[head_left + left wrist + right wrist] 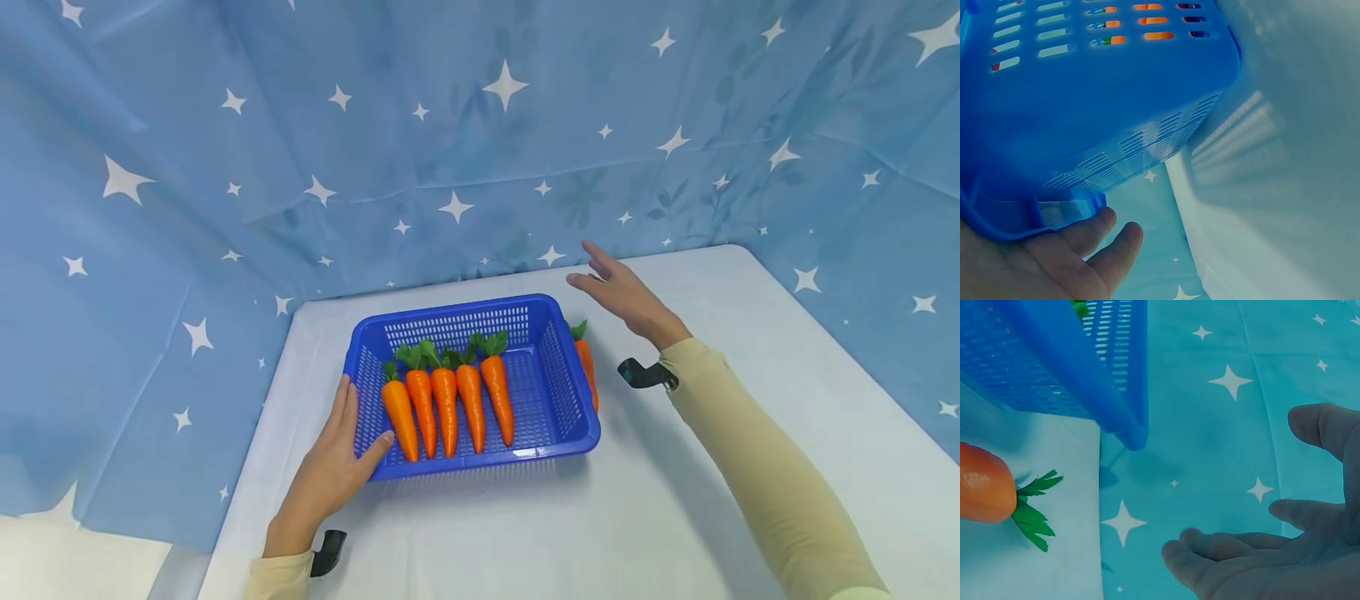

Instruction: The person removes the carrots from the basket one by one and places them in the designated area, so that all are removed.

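A blue plastic basket (536,450) stands on the white table with several orange carrots (446,408) side by side inside, their green tops toward the far side. My left hand (330,471) holds its left rim, thumb over the edge and fingers along the outside; the left wrist view shows the fingers (1107,250) by the rim. Apart from everything, my right hand (622,292) hovers beyond the basket's right side, fingers spread and holding nothing. Below it, another carrot (588,367) lies outside against the basket's right wall, partly hidden by the rim.
The white tabletop (480,542) runs around the basket, with its far edge just behind. A blue star-patterned cloth (450,150) hangs behind and at both sides. Each wrist wears a small black camera (641,373).
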`<action>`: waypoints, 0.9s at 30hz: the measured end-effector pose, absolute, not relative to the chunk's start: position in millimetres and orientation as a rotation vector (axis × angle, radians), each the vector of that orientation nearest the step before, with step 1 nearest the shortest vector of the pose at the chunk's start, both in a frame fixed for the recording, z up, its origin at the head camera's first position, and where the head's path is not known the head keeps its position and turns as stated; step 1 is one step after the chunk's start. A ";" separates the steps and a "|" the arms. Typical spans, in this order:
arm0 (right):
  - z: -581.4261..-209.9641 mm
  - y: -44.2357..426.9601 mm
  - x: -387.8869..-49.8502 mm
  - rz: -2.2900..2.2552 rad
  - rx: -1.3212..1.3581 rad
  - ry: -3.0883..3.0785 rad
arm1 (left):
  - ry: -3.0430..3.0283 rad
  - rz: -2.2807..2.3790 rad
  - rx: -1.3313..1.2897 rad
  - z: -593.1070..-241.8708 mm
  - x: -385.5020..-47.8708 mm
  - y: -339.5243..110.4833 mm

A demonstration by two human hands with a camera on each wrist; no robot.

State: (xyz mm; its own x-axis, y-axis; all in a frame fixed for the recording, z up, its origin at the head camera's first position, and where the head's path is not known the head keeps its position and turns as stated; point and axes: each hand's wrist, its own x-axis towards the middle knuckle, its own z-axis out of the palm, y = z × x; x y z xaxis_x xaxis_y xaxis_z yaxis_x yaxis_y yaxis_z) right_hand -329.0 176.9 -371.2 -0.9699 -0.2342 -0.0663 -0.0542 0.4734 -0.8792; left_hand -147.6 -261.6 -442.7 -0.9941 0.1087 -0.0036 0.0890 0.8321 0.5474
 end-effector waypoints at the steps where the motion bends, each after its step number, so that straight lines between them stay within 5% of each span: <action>1: -369.5 175.2 -328.6 -1.495 -0.253 2.544 | 2.973 0.883 0.159 -442.6 -147.7 -261.6; 27: -363.4 112.7 -330.5 -1.446 -0.431 2.385 | 2.972 0.896 0.148 -446.7 -146.9 -262.4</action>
